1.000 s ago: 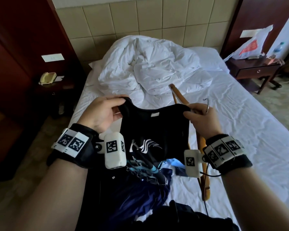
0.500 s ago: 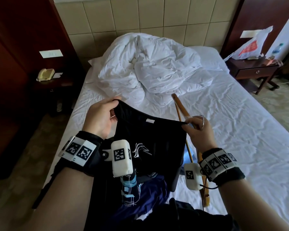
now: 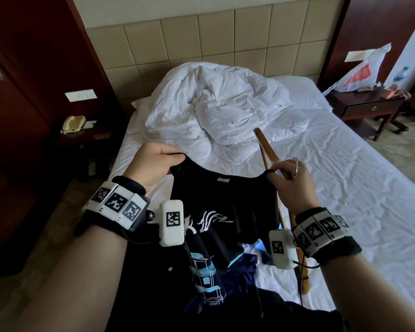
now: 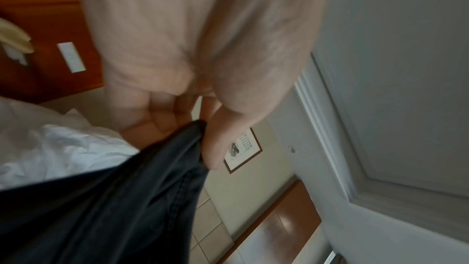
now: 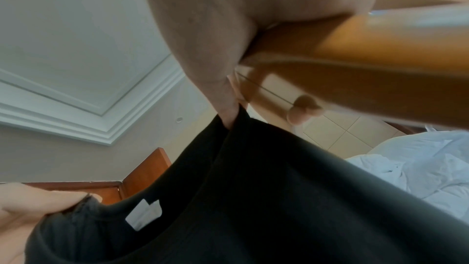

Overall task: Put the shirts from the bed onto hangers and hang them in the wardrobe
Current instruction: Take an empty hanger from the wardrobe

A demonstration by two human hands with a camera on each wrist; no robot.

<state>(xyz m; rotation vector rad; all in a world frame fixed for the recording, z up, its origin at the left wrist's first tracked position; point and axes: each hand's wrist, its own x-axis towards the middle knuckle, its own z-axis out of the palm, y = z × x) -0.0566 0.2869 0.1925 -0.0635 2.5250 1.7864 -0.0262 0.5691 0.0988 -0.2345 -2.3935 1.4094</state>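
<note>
Two hands stretch the black shirt (image 3: 225, 200) over the near bed (image 3: 345, 188): my left hand (image 3: 153, 164) pinches its left shoulder, my right hand (image 3: 290, 180) pinches the right and clasps the wooden hanger (image 3: 268, 152) (long axis running near-to-far), so right feeds it in.

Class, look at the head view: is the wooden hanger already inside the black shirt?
No, the wooden hanger sits outside the black shirt.
</note>
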